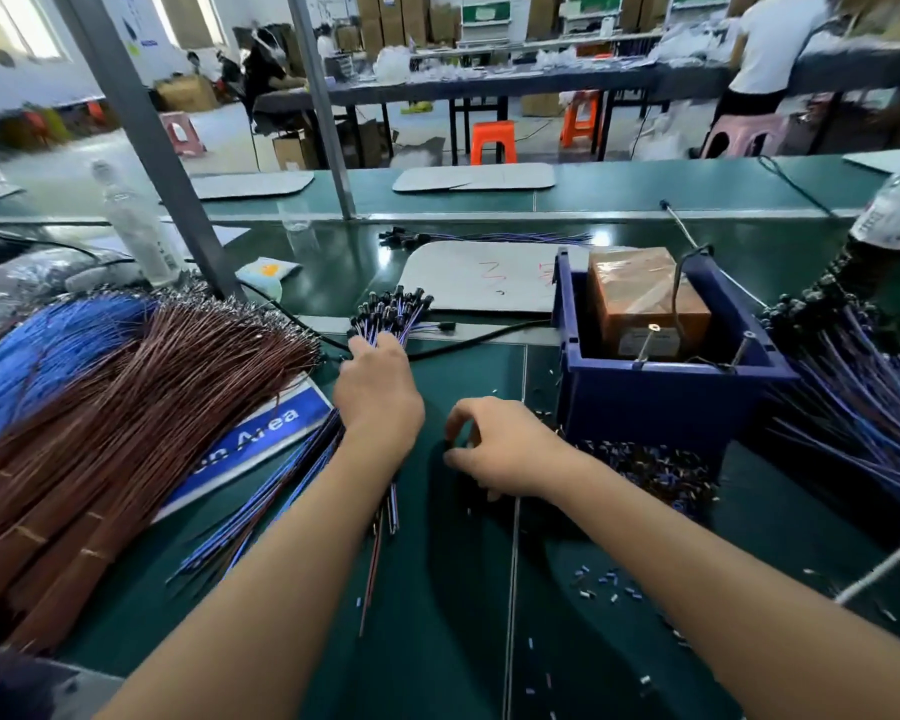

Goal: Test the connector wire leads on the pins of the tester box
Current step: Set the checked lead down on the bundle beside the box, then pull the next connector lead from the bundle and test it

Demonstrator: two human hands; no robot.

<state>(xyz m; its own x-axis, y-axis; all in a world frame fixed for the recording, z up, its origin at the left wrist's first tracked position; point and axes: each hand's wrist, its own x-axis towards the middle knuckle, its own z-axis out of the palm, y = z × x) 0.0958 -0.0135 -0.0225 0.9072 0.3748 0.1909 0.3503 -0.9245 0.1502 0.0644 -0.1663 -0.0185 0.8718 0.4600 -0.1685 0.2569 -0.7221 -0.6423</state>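
Observation:
My left hand grips a bundle of blue-and-purple connector wires; their black connector heads fan out above my fingers and the leads trail down under my wrist. My right hand hovers low over the green mat with curled fingers and pinches a small dark piece at its fingertips; what it is cannot be made out. The tester box, brown and taped, sits inside a dark blue bin to the right, with metal pins sticking up at its front edge.
Large bundles of brown wires and blue wires lie at the left. More connector wires pile up at the right. A white board and a plastic bottle stand behind. Small cut bits litter the mat.

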